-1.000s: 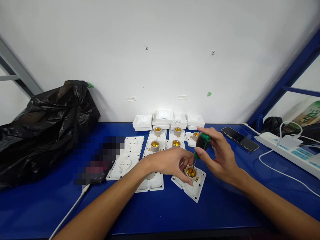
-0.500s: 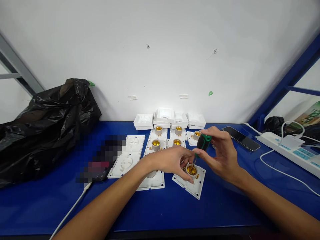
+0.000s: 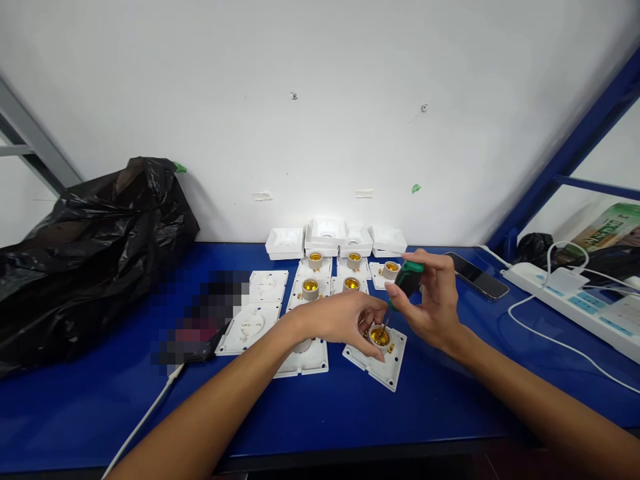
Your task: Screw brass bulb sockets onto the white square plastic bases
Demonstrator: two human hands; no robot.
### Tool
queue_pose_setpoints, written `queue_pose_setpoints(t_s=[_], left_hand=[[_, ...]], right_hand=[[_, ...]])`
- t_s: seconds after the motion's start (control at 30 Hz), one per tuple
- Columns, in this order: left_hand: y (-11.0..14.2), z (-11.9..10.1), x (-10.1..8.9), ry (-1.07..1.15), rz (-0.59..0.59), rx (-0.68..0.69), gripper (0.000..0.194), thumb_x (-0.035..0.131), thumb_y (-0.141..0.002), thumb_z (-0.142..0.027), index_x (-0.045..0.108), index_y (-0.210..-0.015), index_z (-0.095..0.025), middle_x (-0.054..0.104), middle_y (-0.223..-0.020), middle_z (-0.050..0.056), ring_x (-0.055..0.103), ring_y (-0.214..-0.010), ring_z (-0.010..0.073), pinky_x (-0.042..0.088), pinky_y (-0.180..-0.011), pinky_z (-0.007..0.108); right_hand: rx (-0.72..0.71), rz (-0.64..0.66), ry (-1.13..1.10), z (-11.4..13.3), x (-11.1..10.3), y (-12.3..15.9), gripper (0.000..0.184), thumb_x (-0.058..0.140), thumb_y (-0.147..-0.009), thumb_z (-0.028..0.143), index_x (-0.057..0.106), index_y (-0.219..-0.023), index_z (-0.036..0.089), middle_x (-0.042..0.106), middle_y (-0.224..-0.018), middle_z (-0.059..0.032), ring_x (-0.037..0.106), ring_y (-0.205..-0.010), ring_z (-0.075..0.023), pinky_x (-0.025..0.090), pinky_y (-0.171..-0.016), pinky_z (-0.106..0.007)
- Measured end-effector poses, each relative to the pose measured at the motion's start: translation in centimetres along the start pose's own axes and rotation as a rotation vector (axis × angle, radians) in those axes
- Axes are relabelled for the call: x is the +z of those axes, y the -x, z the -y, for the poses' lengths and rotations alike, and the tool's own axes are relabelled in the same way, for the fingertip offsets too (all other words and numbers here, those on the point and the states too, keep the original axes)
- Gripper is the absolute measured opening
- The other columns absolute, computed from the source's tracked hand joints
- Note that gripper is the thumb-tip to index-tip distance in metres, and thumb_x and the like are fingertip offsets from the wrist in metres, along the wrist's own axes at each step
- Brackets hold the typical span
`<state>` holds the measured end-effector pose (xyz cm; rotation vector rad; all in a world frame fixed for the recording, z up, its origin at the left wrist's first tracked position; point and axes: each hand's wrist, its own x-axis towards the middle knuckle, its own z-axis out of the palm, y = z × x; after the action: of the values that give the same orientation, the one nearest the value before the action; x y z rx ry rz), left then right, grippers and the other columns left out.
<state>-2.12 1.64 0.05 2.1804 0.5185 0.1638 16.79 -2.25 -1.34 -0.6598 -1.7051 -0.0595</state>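
My right hand (image 3: pixel 434 297) grips a screwdriver (image 3: pixel 409 279) with a green and black handle. Its thin shaft slants down into a brass-lined lamp socket (image 3: pixel 380 337), which stands on a square white base plate (image 3: pixel 386 368). Around that socket, my left hand (image 3: pixel 353 321) curls its thumb and fingers, holding it from the left; some fingertips are hidden behind it. Small brass terminals show beside the socket. Behind my hands, several more white plates carry sockets, among them one socket (image 3: pixel 311 289) to the left and another (image 3: pixel 391 269) to the right.
White square covers (image 3: pixel 327 231) are stacked against the wall. Flat plates without sockets (image 3: pixel 249 328) lie at left, beside a pixelated dark area and a white cable. A black plastic bag (image 3: pixel 105 260) fills the far left. A phone (image 3: pixel 477 275) and a power strip (image 3: pixel 575 300) lie right.
The screwdriver handle leans a little more to the right, and my right hand's fingers have shifted on it. The whole view has moved slightly. My left hand keeps its hold on the socket.
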Motion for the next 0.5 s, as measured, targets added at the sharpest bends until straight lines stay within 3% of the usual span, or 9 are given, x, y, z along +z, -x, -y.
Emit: queue_pose_setpoints(t_s=[0.2,0.5], left_hand=[[-0.1,0.2,0.1,-0.023,-0.004,0.008,0.043,0.086,-0.069,-0.047,0.053,-0.076,-0.021,0.053,-0.064,-0.007,0.049,-0.058,0.011,0.033,-0.056,0.028],[-0.2,0.5,0.3,0.002,-0.008,0.049,0.04,0.087,-0.068,-0.043,0.055,-0.079,-0.021,0.05,-0.065,-0.007,0.047,-0.059,0.0107,0.031,-0.054,0.027]], right_hand=[[0.102,-0.045,-0.022,0.2,1.0,-1.0,0.019,0.064,-0.093,0.019,0.06,-0.109,0.027,0.048,-0.082,0.0032,0.044,-0.067,-0.012,0.039,-0.059,-0.029],[0.178,-0.088,-0.048,0.8,0.4,0.2,0.031,0.046,-0.102,0.023,0.064,-0.125,0.03,0.058,-0.097,-0.0036,0.057,-0.08,-0.0159,0.05,-0.061,-0.029]])
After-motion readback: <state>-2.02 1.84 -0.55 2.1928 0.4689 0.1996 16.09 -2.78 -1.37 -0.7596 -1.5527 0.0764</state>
